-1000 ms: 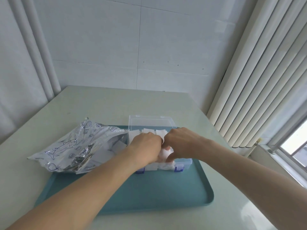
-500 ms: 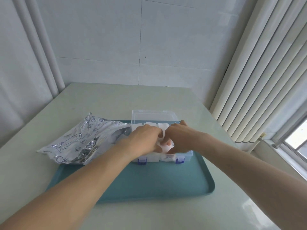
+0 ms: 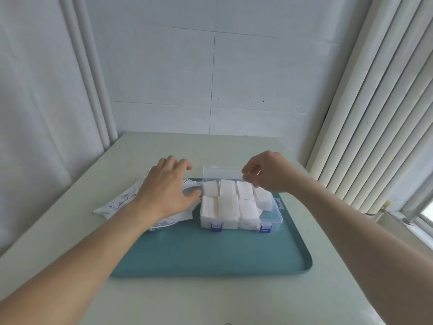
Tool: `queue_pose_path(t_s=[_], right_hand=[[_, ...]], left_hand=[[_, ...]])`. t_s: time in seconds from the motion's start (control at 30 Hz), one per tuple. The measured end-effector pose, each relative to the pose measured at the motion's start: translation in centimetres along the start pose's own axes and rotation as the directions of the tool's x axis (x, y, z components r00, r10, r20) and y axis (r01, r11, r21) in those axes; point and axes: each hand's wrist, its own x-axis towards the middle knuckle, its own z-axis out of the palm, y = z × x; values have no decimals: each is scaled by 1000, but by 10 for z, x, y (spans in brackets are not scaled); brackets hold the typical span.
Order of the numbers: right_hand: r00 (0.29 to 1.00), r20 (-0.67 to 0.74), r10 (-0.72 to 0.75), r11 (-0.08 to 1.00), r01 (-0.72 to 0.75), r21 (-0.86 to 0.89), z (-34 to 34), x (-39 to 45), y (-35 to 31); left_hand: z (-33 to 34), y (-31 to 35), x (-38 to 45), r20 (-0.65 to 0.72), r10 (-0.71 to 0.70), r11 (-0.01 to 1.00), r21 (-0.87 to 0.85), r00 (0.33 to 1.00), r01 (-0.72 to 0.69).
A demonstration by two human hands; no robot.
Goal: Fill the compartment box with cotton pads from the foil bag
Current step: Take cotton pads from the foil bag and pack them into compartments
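Sitting on a teal plastic tray (image 3: 210, 254), the clear plastic compartment box (image 3: 271, 221) with blue latches holds white cotton pads (image 3: 228, 205) stacked in two rows, standing above its rim. Its transparent lid (image 3: 222, 173) stands upright at the far side. The right hand (image 3: 264, 172) is above the box's far right corner, fingers curled at the lid's top edge; whether they pinch it I cannot tell. The left hand (image 3: 164, 191) lies palm down, fingers relaxed and spread, on the silver printed foil bag (image 3: 121, 202), which sits just left of the box, partly on the tray and partly on the pale green table (image 3: 234, 301).
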Motion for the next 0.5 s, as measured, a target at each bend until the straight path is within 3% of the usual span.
queue_pose_path(t_s=[0.07,0.1,0.23,0.4,0.5], right_hand=[[998,-14,-54,992,55,113,20,-3,-27],[996,-3,-89,983,88,163,34,-4,-43],[969,120,-216,954,183,237,97,0,-96],[976,203,-81,996,72,51,157,28,-125],[971,228,-77,994,92,-59,173,41,-126]], left_hand=[[5,-26,-5,183,-164,971,204,969,126],[7,-38,-6,242,-241,958,216,940,190],[6,-71,-6,337,-316,935,-51,887,352],[4,-96,-10,310,-344,906,-137,886,400],[10,-107,-10,297,-361,888,-180,884,423]])
